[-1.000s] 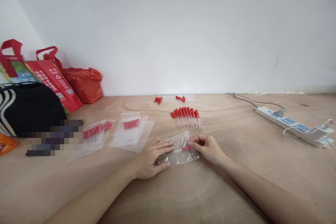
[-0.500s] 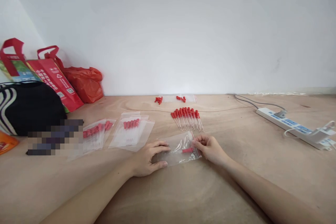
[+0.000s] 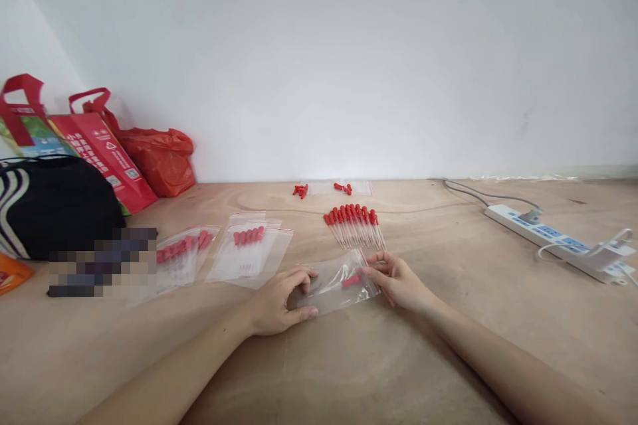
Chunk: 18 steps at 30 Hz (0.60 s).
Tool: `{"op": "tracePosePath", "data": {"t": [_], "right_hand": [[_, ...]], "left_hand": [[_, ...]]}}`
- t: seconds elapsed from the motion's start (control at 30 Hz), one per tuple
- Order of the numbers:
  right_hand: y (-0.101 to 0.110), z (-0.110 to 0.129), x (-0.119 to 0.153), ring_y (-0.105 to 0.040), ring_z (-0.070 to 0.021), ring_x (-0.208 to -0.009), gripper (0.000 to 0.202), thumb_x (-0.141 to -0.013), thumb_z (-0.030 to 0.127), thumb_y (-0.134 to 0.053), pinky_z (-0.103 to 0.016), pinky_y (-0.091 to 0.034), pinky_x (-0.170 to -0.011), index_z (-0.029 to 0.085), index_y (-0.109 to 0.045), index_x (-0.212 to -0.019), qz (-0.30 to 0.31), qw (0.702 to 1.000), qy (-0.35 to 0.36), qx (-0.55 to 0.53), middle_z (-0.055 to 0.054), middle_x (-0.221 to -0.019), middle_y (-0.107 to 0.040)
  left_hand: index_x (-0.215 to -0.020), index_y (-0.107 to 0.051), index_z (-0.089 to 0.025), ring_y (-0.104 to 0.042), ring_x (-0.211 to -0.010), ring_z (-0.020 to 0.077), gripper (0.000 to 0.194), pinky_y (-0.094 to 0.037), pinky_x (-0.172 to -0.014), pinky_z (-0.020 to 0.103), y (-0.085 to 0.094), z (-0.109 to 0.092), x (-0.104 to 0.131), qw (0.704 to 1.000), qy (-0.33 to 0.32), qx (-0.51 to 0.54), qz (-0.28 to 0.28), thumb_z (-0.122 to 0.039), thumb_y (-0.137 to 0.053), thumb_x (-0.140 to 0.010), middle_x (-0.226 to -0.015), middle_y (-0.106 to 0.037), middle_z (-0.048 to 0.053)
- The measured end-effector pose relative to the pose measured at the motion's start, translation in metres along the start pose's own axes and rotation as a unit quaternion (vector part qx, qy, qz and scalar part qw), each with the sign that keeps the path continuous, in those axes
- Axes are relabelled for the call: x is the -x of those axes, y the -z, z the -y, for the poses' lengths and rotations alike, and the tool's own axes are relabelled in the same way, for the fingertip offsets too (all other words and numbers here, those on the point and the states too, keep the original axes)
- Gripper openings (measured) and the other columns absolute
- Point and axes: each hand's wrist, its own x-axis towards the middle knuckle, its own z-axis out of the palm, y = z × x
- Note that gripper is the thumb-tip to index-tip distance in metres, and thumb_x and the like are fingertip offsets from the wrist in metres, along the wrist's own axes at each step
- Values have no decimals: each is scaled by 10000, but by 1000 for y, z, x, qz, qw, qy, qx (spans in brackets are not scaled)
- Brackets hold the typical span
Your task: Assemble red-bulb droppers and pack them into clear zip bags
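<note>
A clear zip-lock bag point(image 3: 326, 295) lies flat on the wooden table, with one red-bulbed dropper point(image 3: 351, 279) showing through the plastic near its right end. My left hand point(image 3: 282, 302) rests over the bag's left end, thumb and fingers apart. At the opposite end my right hand point(image 3: 396, 281) pinches the bag's edge by the red seal line. Just behind the bag, a row of droppers point(image 3: 361, 229) with red bulbs and thin clear stems is laid side by side. To the left are filled zip-lock bags point(image 3: 249, 255) in overlapping stacks, with more bagged droppers point(image 3: 179, 259) beside them.
Loose red bulbs point(image 3: 300, 191) and a clear bag point(image 3: 321, 188) with bulbs lie by the wall. A white power strip point(image 3: 553, 239) with cables is at the right. On the left stand a black bag point(image 3: 60, 206), a red shopping bag point(image 3: 107, 159) and a red plastic bag point(image 3: 162, 159).
The dropper in the bag has shifted slightly left and tilted. My right hand stays at the sealed edge; my left fingers have curled a little.
</note>
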Motion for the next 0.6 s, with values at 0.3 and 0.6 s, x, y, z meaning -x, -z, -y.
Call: {"op": "tracePosePath", "data": {"t": [0.3,0.6], "right_hand": [[20,-9,-24,-532,-118,-488,230,-635,365,-588,-232,-394,-460,175,-523,-749,-56,995,33,75,-7,-615,-615],[62,-4,-127,-571,-183,-695,287,-656,361,-547,-284,-405,-639,142,-636,-819,-265,937,78,214,-73,-725,-625]], "left_hand": [[-941,-486,-215,-452,-1095,217,239,-362,-916,371,2,-3,0,1000,-2,-14,13,-375,-545,-773,-1180,-495,59],[-1055,-501,-234,-421,-1138,225,313,-336,-958,386,3,0,-1,1000,-14,-6,24,-384,-537,-783,-1207,-485,53]]}}
